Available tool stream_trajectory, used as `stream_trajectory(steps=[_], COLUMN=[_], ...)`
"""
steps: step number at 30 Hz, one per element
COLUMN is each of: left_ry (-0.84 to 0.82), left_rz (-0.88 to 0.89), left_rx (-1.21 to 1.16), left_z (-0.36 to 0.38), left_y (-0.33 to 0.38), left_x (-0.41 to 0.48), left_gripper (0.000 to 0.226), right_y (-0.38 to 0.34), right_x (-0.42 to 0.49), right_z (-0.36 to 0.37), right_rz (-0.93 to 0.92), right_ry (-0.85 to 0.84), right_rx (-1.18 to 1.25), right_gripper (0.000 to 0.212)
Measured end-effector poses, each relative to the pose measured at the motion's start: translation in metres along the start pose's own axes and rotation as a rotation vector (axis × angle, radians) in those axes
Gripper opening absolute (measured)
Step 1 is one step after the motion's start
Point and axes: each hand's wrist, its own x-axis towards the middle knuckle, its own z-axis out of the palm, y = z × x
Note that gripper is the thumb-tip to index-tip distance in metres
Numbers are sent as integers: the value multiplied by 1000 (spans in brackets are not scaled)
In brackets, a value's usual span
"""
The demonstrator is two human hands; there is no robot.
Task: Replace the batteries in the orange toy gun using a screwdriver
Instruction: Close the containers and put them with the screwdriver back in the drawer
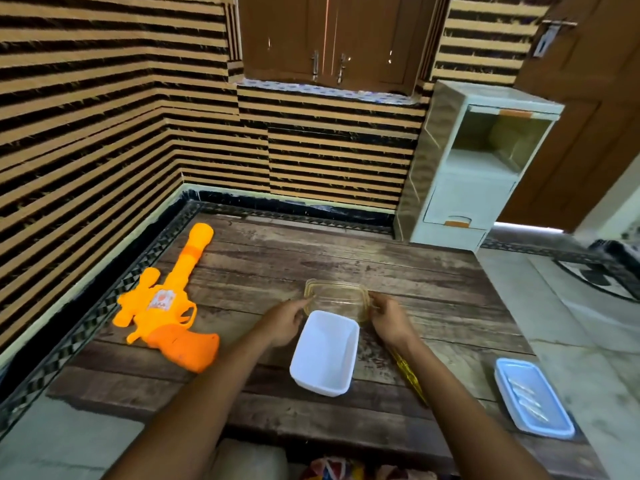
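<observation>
We judge this as set-up: our left hand (284, 320) and right hand (389, 320) each pinch an end of the clear lid (336, 299) behind the tub (325, 351), the gun (166, 306) lies untouched at the surface's (433, 271) left, and next we should set the lid down and fetch it.

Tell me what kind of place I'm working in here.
Probably a room in a home: a wooden wall cupboard, a small plastic drawer unit in the corner, and a door with a latch beside striped walls.
</observation>
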Motion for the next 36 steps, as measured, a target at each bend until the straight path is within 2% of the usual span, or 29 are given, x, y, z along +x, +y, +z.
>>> stream_trajectory(steps=[6,12,16,19,21,23,25,27,29,31,33,34,36], left_ry=[-114,-85,-56,119,216,204,187,230,254,232,197,192,279], left_rz=[-66,-111,-118,-207,-233,-184,-133,-129,-150,-165,-184,-200,-219], left_rx=[25,-323,-507,-744,-919,-1078,-1216,-1225,-1218,-1209,-1180,-1125,-835], left_z=[2,-6,-4,-7,-15,-25,-35,-38,-35,-28,-18,-10,5], left_y=[-4,-6,2,18,31,46,61,67,68,64,64,64,64], left_x=[9,6,-2,-8,-11,-14,-20,-25,-31,-38,-48,-53,-61], left_gripper=[49,51,51,44,48,52,50,54,61,60,55,51,43], right_y=[0,-1,-15,-28,-37,-39,-38,-32,-30,-28,-25,-23,-17], right_x=[10,19,21,13,-2,-18,-30,-39,-51,-59,-60,-59,-58], right_z=[3,8,9,5,0,1,7,13,15,16,18,21,26], right_rz=[49,179,173,-11,-290,-607,-795,-871,-774,-492,-146,-19,108], right_ry=[41,168,249,380,494,565,521,429,393,425,374,315,230], right_rx=[-5,386,597,601,410,134,-65,-114,25,301,562,676,824], right_gripper=[37,43,55,45,33,31,32,23,26,36,48,51,44])
